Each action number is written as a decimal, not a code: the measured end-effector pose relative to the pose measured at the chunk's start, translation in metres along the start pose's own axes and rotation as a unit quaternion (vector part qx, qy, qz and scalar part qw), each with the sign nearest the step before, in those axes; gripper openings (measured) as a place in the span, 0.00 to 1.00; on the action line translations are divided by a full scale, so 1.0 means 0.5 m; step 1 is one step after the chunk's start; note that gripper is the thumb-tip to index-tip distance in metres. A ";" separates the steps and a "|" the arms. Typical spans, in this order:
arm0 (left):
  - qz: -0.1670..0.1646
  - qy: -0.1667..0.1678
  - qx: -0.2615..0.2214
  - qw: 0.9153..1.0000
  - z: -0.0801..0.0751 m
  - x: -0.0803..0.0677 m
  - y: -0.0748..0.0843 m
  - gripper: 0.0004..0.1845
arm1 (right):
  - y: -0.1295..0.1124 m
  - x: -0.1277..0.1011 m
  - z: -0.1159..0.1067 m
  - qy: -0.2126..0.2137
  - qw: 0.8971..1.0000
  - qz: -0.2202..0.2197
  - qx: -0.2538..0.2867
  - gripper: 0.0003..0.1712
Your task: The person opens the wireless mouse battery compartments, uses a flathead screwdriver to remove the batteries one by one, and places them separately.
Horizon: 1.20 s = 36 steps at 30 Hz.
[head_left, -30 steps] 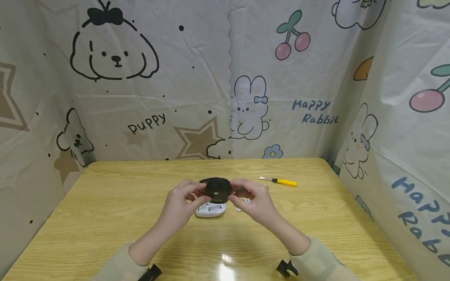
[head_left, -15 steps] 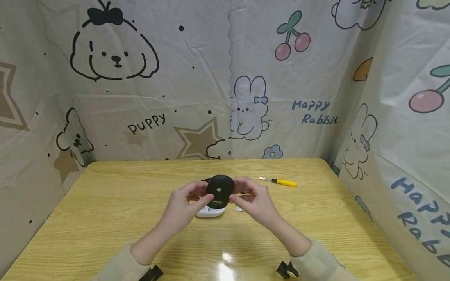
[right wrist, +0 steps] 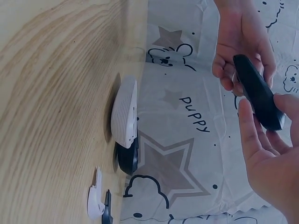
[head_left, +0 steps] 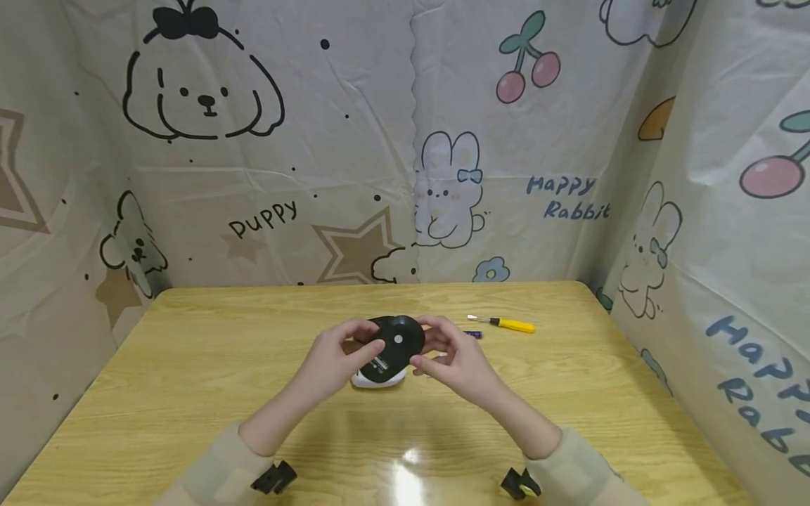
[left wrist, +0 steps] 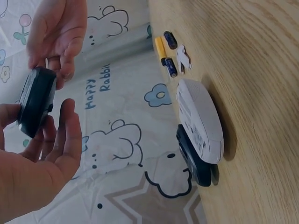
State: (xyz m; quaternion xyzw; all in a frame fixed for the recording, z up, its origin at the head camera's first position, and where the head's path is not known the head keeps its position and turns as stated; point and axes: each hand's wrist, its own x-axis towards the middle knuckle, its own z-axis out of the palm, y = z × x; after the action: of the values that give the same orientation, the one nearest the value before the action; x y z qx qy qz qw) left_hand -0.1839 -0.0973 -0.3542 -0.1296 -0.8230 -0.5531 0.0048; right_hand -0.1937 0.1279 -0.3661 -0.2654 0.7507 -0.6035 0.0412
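A black computer mouse [head_left: 400,353] is held up over the table between both hands, its face with a pale round dot and printed label turned toward the head camera. My left hand [head_left: 337,353] grips its left side, thumb laid across that face. On the opposite edge, my right hand [head_left: 460,360] pinches it between thumb and fingers. Below and behind it rests a white mouse-shaped device [left wrist: 202,122], largely covered by the held mouse in the head view. Beside that device lies another black piece [left wrist: 198,171], partly hidden.
A yellow-handled screwdriver [head_left: 515,325] lies at the back right of the wooden table [head_left: 209,365]. Near it are dark batteries [left wrist: 171,68] and a small white cover [left wrist: 183,59]. Printed cloth [head_left: 354,140] stands behind the table and along its sides.
The black mouse has tipped so its dotted face shows fully, then turned clockwise with its label end lower left. Both hands keep hold of it. The head view has shifted slightly.
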 end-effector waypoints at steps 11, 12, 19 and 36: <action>-0.006 -0.040 0.029 0.999 -0.007 0.012 -0.006 0.13 | 0.001 0.002 -0.003 -0.047 0.998 0.048 0.014 0.27; -0.008 -0.046 0.027 0.999 -0.006 0.012 -0.007 0.13 | 0.000 0.002 -0.003 -0.051 0.997 0.048 0.013 0.27; -0.028 -0.065 0.015 0.997 -0.005 0.013 -0.004 0.14 | -0.001 -0.001 0.000 -0.054 0.997 0.048 0.012 0.26; 0.110 -0.030 0.070 0.991 0.017 -0.014 -0.031 0.37 | 0.003 -0.011 -0.002 0.014 0.992 0.115 0.051 0.27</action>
State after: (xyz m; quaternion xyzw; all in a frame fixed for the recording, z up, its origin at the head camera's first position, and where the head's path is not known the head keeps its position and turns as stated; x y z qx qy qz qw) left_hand -0.1793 -0.0963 -0.3728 -0.2355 -0.8401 -0.4861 0.0499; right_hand -0.1899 0.1316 -0.3689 -0.1669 0.7447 -0.6362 0.1135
